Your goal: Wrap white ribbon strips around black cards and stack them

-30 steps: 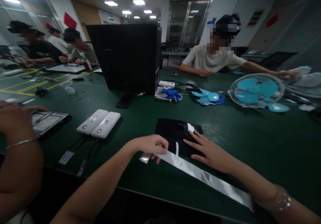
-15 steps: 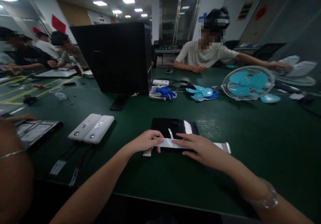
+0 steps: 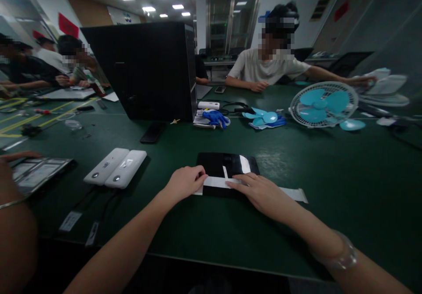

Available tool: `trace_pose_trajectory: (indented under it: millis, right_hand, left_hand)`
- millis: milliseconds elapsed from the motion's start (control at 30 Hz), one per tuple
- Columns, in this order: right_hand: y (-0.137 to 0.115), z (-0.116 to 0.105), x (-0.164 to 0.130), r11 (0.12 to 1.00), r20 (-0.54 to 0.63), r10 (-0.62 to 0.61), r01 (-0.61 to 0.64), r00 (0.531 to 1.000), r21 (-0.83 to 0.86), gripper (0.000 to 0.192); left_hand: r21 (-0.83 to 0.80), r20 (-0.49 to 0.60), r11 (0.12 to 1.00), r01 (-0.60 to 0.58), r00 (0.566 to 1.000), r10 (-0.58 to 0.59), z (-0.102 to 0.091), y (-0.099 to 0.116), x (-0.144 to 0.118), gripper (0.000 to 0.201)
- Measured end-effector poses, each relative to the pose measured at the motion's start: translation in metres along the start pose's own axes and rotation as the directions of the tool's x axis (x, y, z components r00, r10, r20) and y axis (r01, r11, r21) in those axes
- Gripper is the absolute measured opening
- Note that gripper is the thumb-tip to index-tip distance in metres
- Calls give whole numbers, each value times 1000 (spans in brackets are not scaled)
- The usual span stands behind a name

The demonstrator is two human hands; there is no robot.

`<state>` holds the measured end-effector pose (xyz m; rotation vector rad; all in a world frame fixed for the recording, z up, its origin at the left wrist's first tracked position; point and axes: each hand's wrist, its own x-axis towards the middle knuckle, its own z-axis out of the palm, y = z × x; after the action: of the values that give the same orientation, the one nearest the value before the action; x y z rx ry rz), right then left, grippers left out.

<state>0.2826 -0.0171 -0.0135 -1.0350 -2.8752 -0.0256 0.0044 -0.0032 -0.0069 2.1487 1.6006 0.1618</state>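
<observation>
A flat black panel [image 3: 214,162] lies on the green table in front of me. Across its near part runs a white flat ribbon cable [image 3: 215,181], its far end sticking out past the panel on the right. A short white strip [image 3: 225,172] rises from the cable, and a glossy white patch [image 3: 244,164] shows on the panel's right part. My left hand [image 3: 185,181] pinches the cable's left end between thumb and fingers. With fingers stretched out, my right hand [image 3: 259,192] lies over the cable and touches it.
Two white power-bank-like boxes [image 3: 127,166] with cables lie at left. Behind are a phone [image 3: 151,133], a large black case [image 3: 141,74], blue gloves [image 3: 216,119], blue fan blades [image 3: 262,117] and a fan [image 3: 321,104]. A person [image 3: 270,67] sits opposite; another's arm [image 3: 16,223] is at left.
My left fingers have shifted left along the ribbon cable to its end. The cable now lies flatter across the panel. My right hand stays over it. The view has shifted slightly.
</observation>
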Motion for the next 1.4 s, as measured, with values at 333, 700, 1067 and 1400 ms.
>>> trace_pose_trajectory:
  millis: [333,700,1067,1400]
  right_hand:
    - [-10,-1,3,999,-38,18,-20,999,-49,47]
    - [-14,-6,4,998,-18,49,-49,999,-25,38]
    - [6,0,1,981,1,165,-165,986,102,75]
    - [8,7,1,966,115,228,-240,967,99,85]
  left_hand:
    - [169,-18,985,38,999,-36,6,2,5,38]
    - [166,-76,986,31,997,-18,4,0,5,43]
    - [107,-309,993,51,951,-16,-4,-6,0,30]
    - [135,-393,991,3,918,50,0,-14,4,35]
